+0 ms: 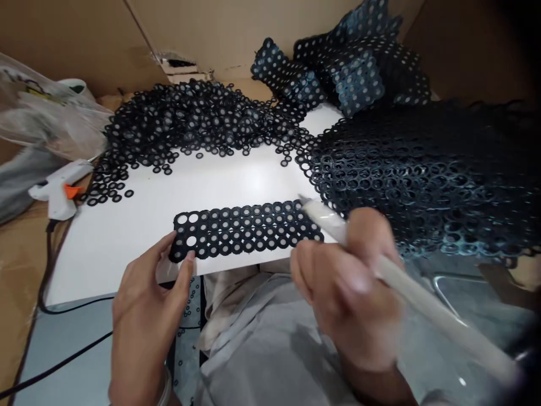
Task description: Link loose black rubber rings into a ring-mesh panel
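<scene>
On the white board lies a rectangular strip of black rings (249, 226), joined in several rows. Most of its rings have pale discs in their middles; a few at the left end show open white centres. My left hand (147, 299) grips the strip's left end, with the index finger at the corner and the thumb on the near edge. In my right hand (346, 287) is a long white pen-like tool (435, 307), slightly blurred. Its dark narrow tip is over the strip's right end; whether it touches cannot be made out.
Loose black rings (181, 118) are heaped at the back of the white board (236, 175). A large sheet of linked rings (414, 175) covers the right side. Dotted black pieces (359, 67) are piled behind. A white glue gun (61, 189) with its cord lies at left, near a plastic bag (54, 115).
</scene>
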The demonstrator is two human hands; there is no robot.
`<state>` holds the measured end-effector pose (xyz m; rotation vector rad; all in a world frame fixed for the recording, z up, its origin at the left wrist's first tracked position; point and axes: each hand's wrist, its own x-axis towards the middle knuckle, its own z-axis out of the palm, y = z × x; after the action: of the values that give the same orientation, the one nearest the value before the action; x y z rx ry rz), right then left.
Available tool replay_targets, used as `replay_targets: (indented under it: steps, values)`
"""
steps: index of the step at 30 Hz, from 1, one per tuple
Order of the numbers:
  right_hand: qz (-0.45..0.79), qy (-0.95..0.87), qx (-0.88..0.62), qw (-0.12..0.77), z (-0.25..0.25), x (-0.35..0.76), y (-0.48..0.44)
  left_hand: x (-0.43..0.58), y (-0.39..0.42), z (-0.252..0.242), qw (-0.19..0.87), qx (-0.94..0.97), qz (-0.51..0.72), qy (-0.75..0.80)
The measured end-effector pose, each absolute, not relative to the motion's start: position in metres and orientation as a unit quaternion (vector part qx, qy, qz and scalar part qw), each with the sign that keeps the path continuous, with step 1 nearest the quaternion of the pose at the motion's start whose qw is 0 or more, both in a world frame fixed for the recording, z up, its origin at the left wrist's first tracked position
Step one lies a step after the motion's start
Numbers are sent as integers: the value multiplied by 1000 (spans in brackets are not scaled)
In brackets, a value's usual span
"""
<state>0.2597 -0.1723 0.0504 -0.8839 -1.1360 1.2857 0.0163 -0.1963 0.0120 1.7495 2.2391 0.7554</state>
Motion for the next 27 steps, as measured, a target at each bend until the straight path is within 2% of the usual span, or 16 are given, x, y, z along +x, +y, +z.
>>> replay_targets:
  steps: [3,6,10,17,20,27]
  values:
    - [556,-467,-352,591,29,233,-154,15,-191,9,145,520,346,767]
    - [594,-482,-351,540,12,214,-142,10,-184,7,201,444,422,765]
    - [626,-489,-361,489,-1,195,-130,-1,-175,6,262,379,455,762]
    - [665,-553,-313,392,-1,189,-113,-23,-165,5,317,342,443,766]
    - [660,-589,-316,342,3,193,-112,-29,-161,5,326,367,402,773]
    - [596,-630,-360,344,-1,186,-110,-41,-154,13,377,364,316,791]
